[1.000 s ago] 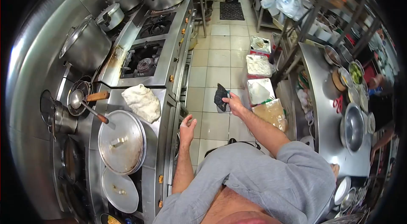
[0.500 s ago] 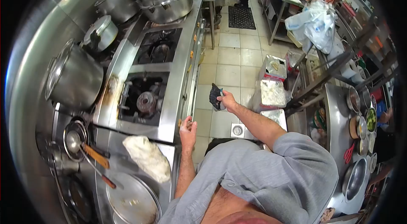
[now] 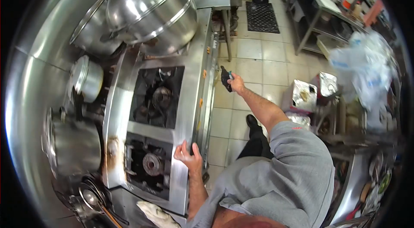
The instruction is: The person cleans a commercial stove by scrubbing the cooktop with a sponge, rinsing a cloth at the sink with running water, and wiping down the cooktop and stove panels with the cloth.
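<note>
Out over the floor, beside the stove's front, my right hand grips a black, ragged, crumpled thing. A small teal bit shows at my fingers; I cannot tell exactly what the thing is. My left hand is over the front edge of the steel stove, thumb and fingers apart, holding nothing. The near burner lies just left of that hand, with a second burner farther along. At the bottom, a whitish cloth-like bundle lies by the stove.
A large domed steel pot stands at the stove's far end. More pots, including a lidded one, line the wall. Foil-topped boxes and a hanging plastic bag are on the right. A person's legs show near a black mat.
I have moved forward along the stove. The large pot appears closer, and the whitish bundle has slid to the bottom edge of view. My right hand still holds the black thing.
</note>
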Tool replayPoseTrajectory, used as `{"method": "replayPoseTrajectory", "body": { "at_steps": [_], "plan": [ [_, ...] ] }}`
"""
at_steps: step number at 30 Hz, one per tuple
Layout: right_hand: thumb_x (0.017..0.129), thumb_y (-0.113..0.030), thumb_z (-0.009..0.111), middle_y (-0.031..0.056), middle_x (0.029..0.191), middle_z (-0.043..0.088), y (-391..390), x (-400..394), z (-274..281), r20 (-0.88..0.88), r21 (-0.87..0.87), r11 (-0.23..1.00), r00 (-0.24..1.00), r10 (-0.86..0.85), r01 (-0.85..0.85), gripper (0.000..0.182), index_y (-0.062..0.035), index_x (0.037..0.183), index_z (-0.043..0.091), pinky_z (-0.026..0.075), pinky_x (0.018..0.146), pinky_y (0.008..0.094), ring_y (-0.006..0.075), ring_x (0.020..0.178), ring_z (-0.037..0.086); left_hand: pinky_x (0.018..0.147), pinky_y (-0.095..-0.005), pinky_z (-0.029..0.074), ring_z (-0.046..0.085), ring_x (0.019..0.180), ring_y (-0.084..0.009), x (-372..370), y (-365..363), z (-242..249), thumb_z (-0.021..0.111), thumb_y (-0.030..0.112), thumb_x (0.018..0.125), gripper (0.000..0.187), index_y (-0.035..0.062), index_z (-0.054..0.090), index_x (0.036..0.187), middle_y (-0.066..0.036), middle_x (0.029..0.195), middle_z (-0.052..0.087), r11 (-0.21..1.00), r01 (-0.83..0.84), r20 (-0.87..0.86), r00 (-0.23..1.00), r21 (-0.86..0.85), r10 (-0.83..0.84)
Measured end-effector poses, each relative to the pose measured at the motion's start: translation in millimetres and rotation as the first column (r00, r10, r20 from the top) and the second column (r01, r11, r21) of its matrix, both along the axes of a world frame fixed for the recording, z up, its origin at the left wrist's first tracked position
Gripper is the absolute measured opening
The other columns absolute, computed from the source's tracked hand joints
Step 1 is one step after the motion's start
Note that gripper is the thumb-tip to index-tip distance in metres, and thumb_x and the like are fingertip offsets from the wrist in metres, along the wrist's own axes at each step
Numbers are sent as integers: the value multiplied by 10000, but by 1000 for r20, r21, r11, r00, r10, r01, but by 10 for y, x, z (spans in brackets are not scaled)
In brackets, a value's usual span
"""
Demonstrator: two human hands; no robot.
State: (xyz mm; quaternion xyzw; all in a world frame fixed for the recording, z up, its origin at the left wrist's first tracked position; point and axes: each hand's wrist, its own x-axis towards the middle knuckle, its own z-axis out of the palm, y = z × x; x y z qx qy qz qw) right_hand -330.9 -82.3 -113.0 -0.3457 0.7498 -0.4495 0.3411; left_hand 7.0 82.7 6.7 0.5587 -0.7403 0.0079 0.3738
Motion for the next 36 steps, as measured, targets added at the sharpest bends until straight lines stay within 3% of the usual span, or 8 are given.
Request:
{"method": "replayPoseTrajectory", "body": {
  "at_steps": [9,12,15,19,26,30,33,36],
  "plan": [
    [704,10,519,202,954,618,-1761,-63,-790,-1,-68,960,962,273,-273,421,-51,1120,551,467,806,370,327,920,596,884,-490,290,331,1048,-351,-590,-752,-216,546,361,835,518,21,435,1211,-208,1136,343,810,-577,184,812,103,554],
    [705,-4,560,196,950,621,-1837,-168,-450,195,-160,970,958,210,-180,382,-40,1086,570,464,798,357,328,915,596,874,-504,283,339,1050,-354,-619,-872,-257,498,424,854,542,38,416,1226,-209,1140,350,771,-630,261,763,91,592],
    [742,17,581,69,844,631,-2112,-514,-58,323,-148,989,945,47,2,341,10,1083,560,456,698,312,146,791,559,871,-496,281,355,1033,-353,-626,-892,-259,481,441,862,550,41,404,1232,-211,1124,365,728,-679,326,713,97,621],
    [734,-55,591,228,1059,591,-3274,-1176,-345,202,-318,936,975,-91,153,428,44,1144,522,459,828,353,321,969,589,878,-488,275,350,1039,-350,-632,-945,-287,473,437,868,540,41,406,1228,-207,1127,364,737,-669,331,719,93,611],
    [718,12,482,250,1053,579,-3072,-1100,-983,-25,74,988,991,135,-132,403,24,1114,555,448,853,379,336,1003,569,875,-484,283,373,1030,-351,-664,-1020,-316,477,440,865,538,40,415,1219,-197,1108,390,700,-710,402,666,82,628],
    [728,-7,506,236,1090,570,-3540,-1433,-544,237,-390,902,967,-98,187,402,42,1125,538,424,891,371,348,1055,536,857,-487,296,379,1032,-354,-647,-984,-267,451,469,870,551,37,420,1211,-194,1110,398,700,-709,469,648,83,600],
    [720,19,498,235,1074,574,-3819,-1543,-600,176,-258,938,966,-189,231,386,23,1102,556,428,879,381,361,1028,540,859,-494,293,376,1031,-353,-745,-1058,-249,442,480,875,560,29,419,1208,-197,1107,395,689,-716,411,665,112,624],
    [640,76,474,215,875,575,-3221,-964,-1377,-285,-311,950,953,-97,3,391,-17,998,602,437,782,422,388,858,529,858,-494,297,377,1031,-350,-679,-1042,-303,440,484,875,563,25,425,1201,-198,1109,393,698,-711,398,667,89,629]
  ]
}}
